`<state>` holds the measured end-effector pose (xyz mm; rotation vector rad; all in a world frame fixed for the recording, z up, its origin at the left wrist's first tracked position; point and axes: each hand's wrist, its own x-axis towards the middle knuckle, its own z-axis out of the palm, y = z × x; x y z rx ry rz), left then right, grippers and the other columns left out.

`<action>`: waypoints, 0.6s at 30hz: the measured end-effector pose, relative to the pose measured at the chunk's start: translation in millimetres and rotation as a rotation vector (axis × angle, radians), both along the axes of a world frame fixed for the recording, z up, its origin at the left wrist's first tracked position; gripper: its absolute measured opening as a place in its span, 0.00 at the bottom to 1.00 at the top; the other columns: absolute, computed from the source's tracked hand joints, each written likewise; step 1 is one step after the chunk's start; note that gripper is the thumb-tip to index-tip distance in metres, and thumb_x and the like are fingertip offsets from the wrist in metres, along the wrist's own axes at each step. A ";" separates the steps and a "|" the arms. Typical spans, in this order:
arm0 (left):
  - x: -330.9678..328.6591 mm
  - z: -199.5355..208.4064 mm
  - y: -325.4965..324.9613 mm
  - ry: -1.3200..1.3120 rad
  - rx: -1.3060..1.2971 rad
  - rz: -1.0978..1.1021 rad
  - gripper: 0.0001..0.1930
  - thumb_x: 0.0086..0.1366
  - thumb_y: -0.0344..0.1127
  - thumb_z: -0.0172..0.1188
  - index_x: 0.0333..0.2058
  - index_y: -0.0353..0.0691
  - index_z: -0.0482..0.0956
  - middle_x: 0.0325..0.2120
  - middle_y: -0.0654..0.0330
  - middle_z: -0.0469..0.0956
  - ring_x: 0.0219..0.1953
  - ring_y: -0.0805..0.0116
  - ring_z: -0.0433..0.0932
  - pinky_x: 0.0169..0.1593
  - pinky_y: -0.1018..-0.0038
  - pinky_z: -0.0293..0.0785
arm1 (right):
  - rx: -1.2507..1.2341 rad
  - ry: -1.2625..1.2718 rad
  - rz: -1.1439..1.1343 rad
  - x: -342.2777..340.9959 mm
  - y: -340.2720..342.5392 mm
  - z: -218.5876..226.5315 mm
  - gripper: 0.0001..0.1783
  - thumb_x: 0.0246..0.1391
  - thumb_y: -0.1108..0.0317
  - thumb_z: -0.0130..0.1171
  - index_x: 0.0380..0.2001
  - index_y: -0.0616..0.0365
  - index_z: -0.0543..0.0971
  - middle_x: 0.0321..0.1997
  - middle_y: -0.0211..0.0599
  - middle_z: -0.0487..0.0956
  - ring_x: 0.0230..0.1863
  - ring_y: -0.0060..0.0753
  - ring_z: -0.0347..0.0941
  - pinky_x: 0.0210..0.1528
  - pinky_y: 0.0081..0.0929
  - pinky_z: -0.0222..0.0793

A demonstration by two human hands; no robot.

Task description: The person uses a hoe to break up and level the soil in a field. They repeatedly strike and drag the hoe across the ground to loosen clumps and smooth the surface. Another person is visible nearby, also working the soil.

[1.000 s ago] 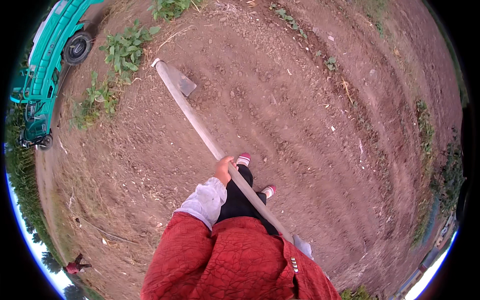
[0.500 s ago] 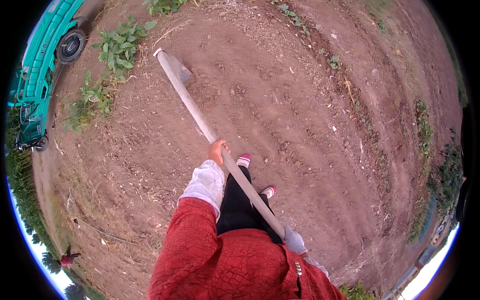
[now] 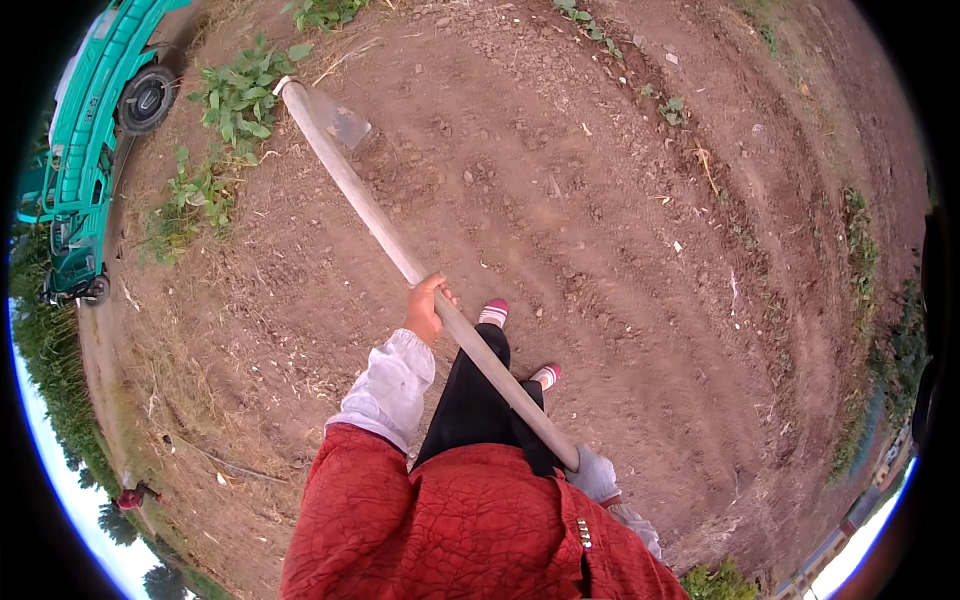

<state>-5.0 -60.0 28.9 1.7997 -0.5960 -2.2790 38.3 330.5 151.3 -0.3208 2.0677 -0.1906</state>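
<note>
I grip one hoe [image 3: 378,222] with my two hands. My left hand [image 3: 422,316], bare, is closed around the middle of its handle; my right hand [image 3: 594,474], in one grey glove, is wrapped around its near end. The hoe slants across my two legs [image 3: 465,405], its one blade [image 3: 347,127] out ahead and to the left. Whether the blade touches the soil [image 3: 620,250], I cannot tell. My two shoes [image 3: 494,312] stand just right of the handle.

Right of the hoe, soil spreads wide, out to small plants [image 3: 673,112] well apart from it. Room is tightest at the hoe's far tip, which comes close to the edge of a leafy clump [image 3: 240,95]; that clump stands in the way on that side. Farther left of the hoe is one green truck [image 3: 85,150], two wheels showing. One other person [image 3: 132,496] is far left of the hoe's near end.
</note>
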 end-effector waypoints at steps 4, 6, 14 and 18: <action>-12.3 8.0 -50.1 0.026 -0.118 -0.004 0.05 0.46 0.28 0.53 0.19 0.40 0.66 0.13 0.62 0.63 0.14 0.70 0.64 0.20 0.70 0.66 | -0.125 0.071 0.008 -24.1 -42.3 -21.1 0.15 0.37 0.60 0.53 0.32 0.52 0.67 0.21 0.47 0.73 0.24 0.53 0.70 0.26 0.44 0.65; -15.6 2.3 -81.5 0.077 -0.206 -0.004 0.05 0.46 0.28 0.53 0.18 0.40 0.65 0.12 0.62 0.63 0.14 0.70 0.64 0.20 0.70 0.66 | -0.111 0.031 0.045 -34.7 -65.1 -31.2 0.16 0.37 0.59 0.52 0.32 0.52 0.67 0.22 0.48 0.73 0.27 0.53 0.70 0.27 0.45 0.65; 0.3 -62.6 -9.9 -0.054 -0.021 -0.056 0.06 0.47 0.30 0.54 0.19 0.39 0.66 0.10 0.62 0.63 0.13 0.70 0.64 0.19 0.72 0.64 | 0.107 -0.180 -0.044 -5.3 -34.8 -4.8 0.20 0.38 0.52 0.53 0.32 0.54 0.67 0.25 0.50 0.73 0.30 0.55 0.69 0.30 0.45 0.64; 20.6 -42.0 7.0 -0.049 0.088 -0.044 0.05 0.47 0.29 0.53 0.20 0.40 0.66 0.14 0.62 0.63 0.15 0.69 0.65 0.21 0.69 0.65 | 0.152 -0.190 -0.072 -0.1 -23.8 28.1 0.24 0.37 0.48 0.54 0.33 0.54 0.66 0.25 0.51 0.73 0.30 0.55 0.69 0.30 0.45 0.64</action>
